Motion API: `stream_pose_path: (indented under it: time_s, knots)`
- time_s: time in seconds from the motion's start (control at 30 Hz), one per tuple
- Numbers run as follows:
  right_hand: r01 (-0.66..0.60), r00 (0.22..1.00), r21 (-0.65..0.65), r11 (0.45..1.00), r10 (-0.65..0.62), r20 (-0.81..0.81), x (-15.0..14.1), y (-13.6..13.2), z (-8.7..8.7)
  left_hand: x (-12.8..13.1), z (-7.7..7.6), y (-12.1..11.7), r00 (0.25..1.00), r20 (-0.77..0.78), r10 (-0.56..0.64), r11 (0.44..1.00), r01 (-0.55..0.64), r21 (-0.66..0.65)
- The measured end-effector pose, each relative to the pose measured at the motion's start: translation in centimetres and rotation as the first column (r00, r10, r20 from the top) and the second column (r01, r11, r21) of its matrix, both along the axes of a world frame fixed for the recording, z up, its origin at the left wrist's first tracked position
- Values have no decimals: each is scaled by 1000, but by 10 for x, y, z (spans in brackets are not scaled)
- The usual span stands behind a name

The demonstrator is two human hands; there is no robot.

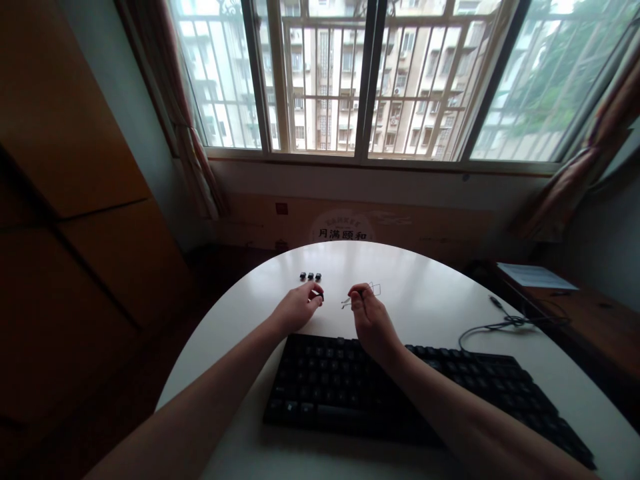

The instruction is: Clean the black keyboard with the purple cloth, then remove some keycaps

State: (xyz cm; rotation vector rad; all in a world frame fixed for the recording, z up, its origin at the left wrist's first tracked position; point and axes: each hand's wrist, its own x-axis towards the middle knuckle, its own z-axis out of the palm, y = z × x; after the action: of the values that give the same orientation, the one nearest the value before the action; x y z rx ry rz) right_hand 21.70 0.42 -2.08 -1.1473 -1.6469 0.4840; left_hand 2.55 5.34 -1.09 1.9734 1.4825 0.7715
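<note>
My left hand [299, 307] is just above the white table, its thumb and fingers closed on a small black keycap [321, 295]. To the right, my right hand [373, 320] is closed around a thin wire keycap puller [377, 289]; a wire loop shows beyond the fingers and the bent wire tips point left toward the keycap. The middle of the puller is hidden in my fingers. Three black keycaps [311, 276] stand in a short row beyond my left hand. Under my forearms lies a black keyboard [345, 380], partly covered by the right one.
The round white table [225, 340] has a curved far edge. A black cable [493, 327] with its plug lies at the right. Past the table on the right, a paper sheet [535, 275] rests on a brown desk [600, 313]. A barred window [365, 87] is ahead.
</note>
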Motion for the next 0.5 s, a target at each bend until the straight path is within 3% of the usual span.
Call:
stream_pose_path:
  time_s: [0.1, 0.5]
  knots:
    - [-9, 1000, -6, 1000, 9, -30, 0, 0, -1, -5, -2, 1, 980, -197, -8, 997, 22, 74]
    - [-32, 999, -1, 999, 32, -32, -2, -2, 1, -7, -2, 2, 920, -391, 22, 983, 51, 175]
